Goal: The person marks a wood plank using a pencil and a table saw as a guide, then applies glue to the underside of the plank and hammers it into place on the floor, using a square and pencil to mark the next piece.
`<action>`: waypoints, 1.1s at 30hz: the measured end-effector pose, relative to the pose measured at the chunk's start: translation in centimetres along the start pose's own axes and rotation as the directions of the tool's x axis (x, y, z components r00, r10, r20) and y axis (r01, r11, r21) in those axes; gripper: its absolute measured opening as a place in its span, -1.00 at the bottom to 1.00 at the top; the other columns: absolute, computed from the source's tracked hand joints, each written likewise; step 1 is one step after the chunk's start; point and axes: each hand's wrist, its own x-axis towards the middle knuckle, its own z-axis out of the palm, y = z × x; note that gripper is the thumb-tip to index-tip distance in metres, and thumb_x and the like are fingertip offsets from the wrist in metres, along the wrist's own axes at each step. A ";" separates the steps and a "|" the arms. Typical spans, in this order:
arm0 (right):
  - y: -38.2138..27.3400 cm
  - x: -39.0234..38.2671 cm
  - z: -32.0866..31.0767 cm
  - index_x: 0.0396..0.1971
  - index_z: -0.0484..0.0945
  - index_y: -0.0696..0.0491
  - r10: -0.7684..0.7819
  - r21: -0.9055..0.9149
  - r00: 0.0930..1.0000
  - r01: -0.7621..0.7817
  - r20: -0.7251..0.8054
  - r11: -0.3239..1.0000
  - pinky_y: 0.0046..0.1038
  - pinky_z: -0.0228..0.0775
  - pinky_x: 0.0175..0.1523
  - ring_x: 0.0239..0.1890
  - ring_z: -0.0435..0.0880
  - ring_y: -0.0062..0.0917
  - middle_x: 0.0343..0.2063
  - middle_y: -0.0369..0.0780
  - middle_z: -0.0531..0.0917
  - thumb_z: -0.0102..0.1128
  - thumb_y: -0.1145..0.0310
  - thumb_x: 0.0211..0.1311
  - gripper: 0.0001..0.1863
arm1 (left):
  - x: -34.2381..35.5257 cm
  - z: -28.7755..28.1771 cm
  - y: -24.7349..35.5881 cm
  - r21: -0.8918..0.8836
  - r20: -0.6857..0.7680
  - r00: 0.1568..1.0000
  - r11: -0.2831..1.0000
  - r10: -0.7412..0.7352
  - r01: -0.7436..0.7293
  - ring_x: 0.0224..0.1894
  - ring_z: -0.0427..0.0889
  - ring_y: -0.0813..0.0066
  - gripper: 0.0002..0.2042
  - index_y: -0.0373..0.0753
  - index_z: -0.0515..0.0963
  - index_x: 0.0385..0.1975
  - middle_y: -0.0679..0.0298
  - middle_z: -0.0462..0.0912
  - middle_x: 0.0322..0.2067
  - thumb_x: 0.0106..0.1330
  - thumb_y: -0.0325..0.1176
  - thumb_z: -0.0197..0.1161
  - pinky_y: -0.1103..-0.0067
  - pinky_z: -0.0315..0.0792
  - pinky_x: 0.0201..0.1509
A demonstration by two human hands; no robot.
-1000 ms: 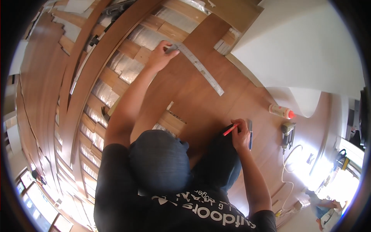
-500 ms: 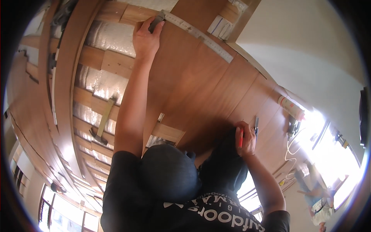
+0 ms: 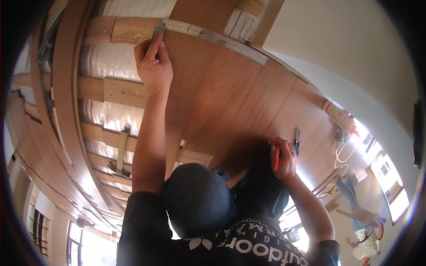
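Note:
My left hand (image 3: 154,66), arm stretched far forward, presses its fingertips against the dark stock of a square (image 3: 158,29). The square's long pale metal blade (image 3: 213,36) lies across brown wooden floor planks (image 3: 230,84), running rightward toward the wall. My right hand (image 3: 284,155) is closed round a red pencil or marker (image 3: 277,158), beside my bent dark-trousered knee (image 3: 259,186). Right of that hand, a small dark-blue hand tool (image 3: 297,142) rests on the planks; its kind is hard to make out.
A hammer (image 3: 121,153) lies over wooden joists (image 3: 124,92) with silvery foil between them. Long loose boards (image 3: 66,97) lie at the left. A sealant cartridge (image 3: 339,116) and white cord (image 3: 339,159) are at the right, near a white wall (image 3: 346,53). Another person (image 3: 366,235) is farther right.
My left hand and the square's stock now appear farther left and slightly lower, with the fingers straighter. The view has shifted a little. My right hand still holds the red pencil or marker.

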 end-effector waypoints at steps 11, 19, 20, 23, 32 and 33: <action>-0.7 1.6 0.0 -0.06 0.62 0.07 0.024 -0.019 0.999 -0.023 0.042 1.000 -0.20 0.49 0.11 -0.09 0.71 -0.12 -0.18 -0.12 0.76 0.22 0.49 0.37 -0.81 | -0.3 0.3 -0.8 -0.007 0.015 1.000 1.000 0.022 -0.022 -0.14 0.65 0.27 -0.74 -0.08 0.78 0.03 0.16 0.62 -0.08 0.42 -0.50 0.34 0.44 0.60 -0.16; -0.3 1.8 0.0 -0.04 0.62 0.06 0.060 -0.033 0.996 -0.058 0.066 0.998 -0.19 0.49 0.15 -0.04 0.71 -0.08 -0.15 -0.08 0.75 0.21 0.45 0.39 -0.81 | -0.1 0.2 -0.6 0.007 0.022 0.998 0.998 0.054 -0.055 -0.12 0.66 0.26 -0.71 -0.12 0.78 0.04 0.15 0.61 -0.09 0.40 -0.56 0.31 0.44 0.62 -0.11; -0.3 2.0 -0.1 -0.04 0.61 0.07 0.064 -0.021 0.995 -0.063 0.075 0.998 -0.18 0.49 0.15 -0.04 0.71 -0.08 -0.15 -0.08 0.75 0.21 0.45 0.39 -0.80 | 0.1 0.2 -0.6 -0.019 0.021 0.999 0.999 0.034 -0.034 -0.10 0.65 0.25 -0.71 -0.12 0.77 0.05 0.15 0.61 -0.08 0.40 -0.55 0.31 0.44 0.62 -0.10; -0.4 2.0 -0.3 -0.03 0.60 0.07 0.090 -0.025 0.992 -0.088 0.086 0.996 -0.17 0.49 0.15 -0.04 0.70 -0.06 -0.15 -0.07 0.75 0.20 0.44 0.39 -0.80 | -0.2 0.2 -0.4 -0.032 0.028 1.000 0.999 0.012 -0.011 -0.08 0.65 0.23 -0.71 -0.12 0.77 0.06 0.13 0.60 -0.05 0.41 -0.55 0.31 0.43 0.62 -0.08; -0.3 2.2 -0.3 -0.01 0.58 0.09 0.131 -0.042 0.986 -0.128 0.102 0.991 -0.15 0.49 0.15 -0.03 0.70 -0.04 -0.14 -0.04 0.74 0.18 0.42 0.42 -0.79 | 0.1 0.3 -0.3 -0.010 0.028 1.000 1.000 -0.012 0.013 -0.08 0.65 0.22 -0.71 -0.10 0.78 0.04 0.14 0.61 -0.06 0.40 -0.55 0.32 0.44 0.62 -0.10; -0.3 2.2 -0.3 -0.01 0.58 0.09 0.131 -0.042 0.986 -0.128 0.102 0.991 -0.15 0.49 0.15 -0.03 0.70 -0.04 -0.14 -0.04 0.74 0.18 0.42 0.42 -0.79 | 0.0 0.3 -0.4 -0.011 0.016 1.000 1.000 -0.004 0.004 -0.09 0.66 0.23 -0.71 -0.10 0.78 0.03 0.14 0.61 -0.07 0.40 -0.55 0.32 0.44 0.61 -0.11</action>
